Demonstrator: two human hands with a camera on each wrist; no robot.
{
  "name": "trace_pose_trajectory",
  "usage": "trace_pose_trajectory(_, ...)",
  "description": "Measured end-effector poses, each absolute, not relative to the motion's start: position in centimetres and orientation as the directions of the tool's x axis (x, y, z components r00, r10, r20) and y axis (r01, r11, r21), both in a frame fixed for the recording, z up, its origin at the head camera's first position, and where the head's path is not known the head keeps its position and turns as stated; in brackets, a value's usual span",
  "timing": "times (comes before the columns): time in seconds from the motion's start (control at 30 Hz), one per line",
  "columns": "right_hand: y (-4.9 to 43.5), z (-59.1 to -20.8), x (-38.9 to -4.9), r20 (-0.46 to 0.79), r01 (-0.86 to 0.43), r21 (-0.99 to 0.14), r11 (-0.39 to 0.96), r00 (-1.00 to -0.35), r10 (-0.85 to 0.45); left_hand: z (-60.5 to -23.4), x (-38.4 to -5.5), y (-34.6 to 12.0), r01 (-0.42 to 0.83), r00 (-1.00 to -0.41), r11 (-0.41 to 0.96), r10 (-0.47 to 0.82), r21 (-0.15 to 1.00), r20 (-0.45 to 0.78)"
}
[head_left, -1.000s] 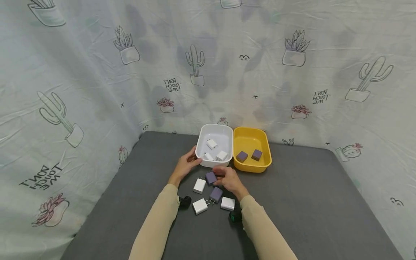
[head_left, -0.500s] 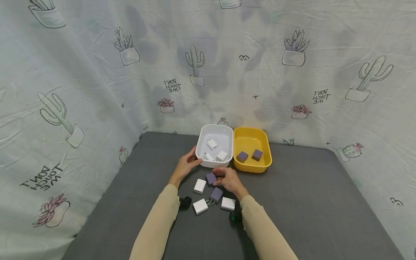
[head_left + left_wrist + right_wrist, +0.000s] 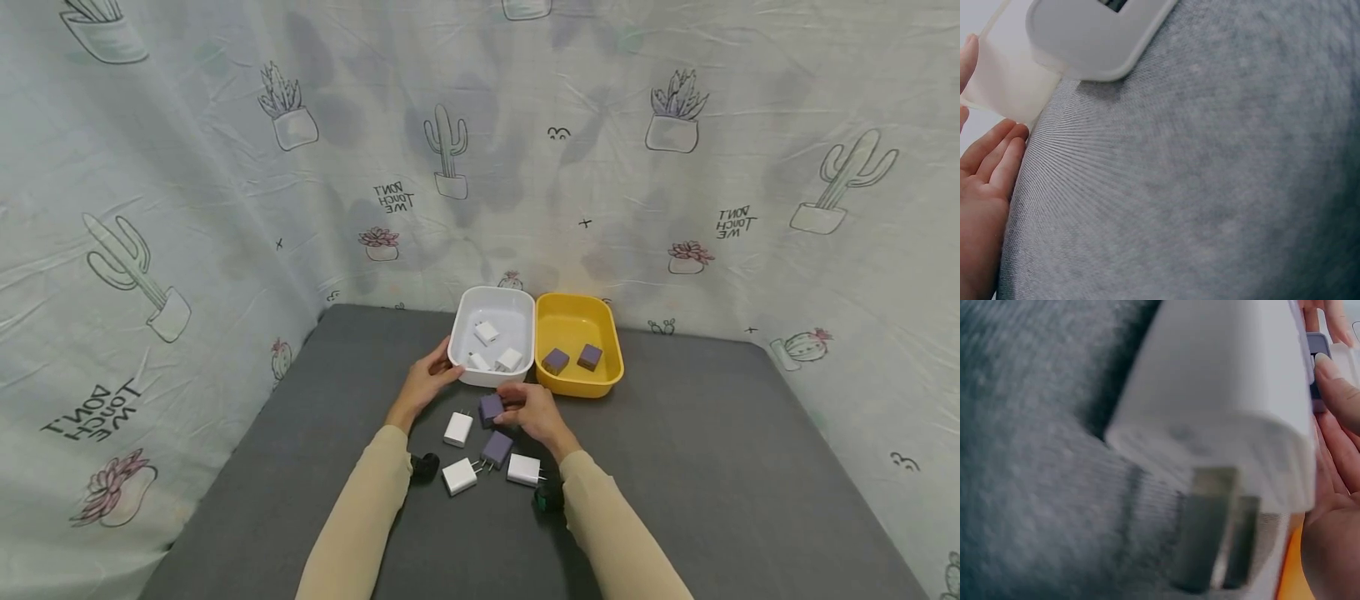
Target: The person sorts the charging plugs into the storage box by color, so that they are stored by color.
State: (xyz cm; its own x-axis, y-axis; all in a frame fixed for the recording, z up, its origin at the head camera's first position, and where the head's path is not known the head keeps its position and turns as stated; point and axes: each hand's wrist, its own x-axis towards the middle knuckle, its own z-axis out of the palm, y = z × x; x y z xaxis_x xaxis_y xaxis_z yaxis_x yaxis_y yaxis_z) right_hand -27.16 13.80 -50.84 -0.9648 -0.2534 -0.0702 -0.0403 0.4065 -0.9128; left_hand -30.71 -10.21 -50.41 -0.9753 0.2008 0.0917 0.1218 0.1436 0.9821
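Observation:
My right hand (image 3: 534, 414) pinches a purple charger plug (image 3: 491, 409) between thumb and fingers, in front of the white bin (image 3: 491, 377). In the right wrist view the thumb lies on that purple charger plug (image 3: 1319, 344). My left hand (image 3: 422, 386) rests at the white bin's near left corner, thumb at the front and fingers along the side. Those fingers (image 3: 1004, 156) look nearly straight in the left wrist view. Nearer me on the table lie another purple charger plug (image 3: 497, 449) and white ones: a left one (image 3: 458, 428), a front one (image 3: 460, 477) and a right one (image 3: 524, 470).
White charger plugs (image 3: 487, 333) lie in the white bin. Beside it on the right stands a yellow bin (image 3: 579, 387) with two purple plugs (image 3: 589, 357). The grey table (image 3: 712, 467) ends at a patterned curtain (image 3: 525, 167) behind the bins.
My right hand has drawn the purple charger plug slightly to the right. The white plug by my right wrist now shows its prongs. My left hand stays at the white bin.

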Motion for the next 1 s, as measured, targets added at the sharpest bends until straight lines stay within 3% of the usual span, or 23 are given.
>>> trace_pose_trajectory(0.33,14.2,-49.1,-27.2,-0.003,-0.12,-0.91,0.396,-0.955,-0.298,-50.5,-30.7,-10.3,0.122,-0.977,0.142,0.194,0.982,0.094)
trace_pose_trajectory(1.0,15.5,-46.4,-27.5,0.021,-0.107,-0.935,0.337,-0.968,-0.248,-50.9,-31.0,-10.2,0.144,-0.977,0.139,0.18,0.98,0.118)
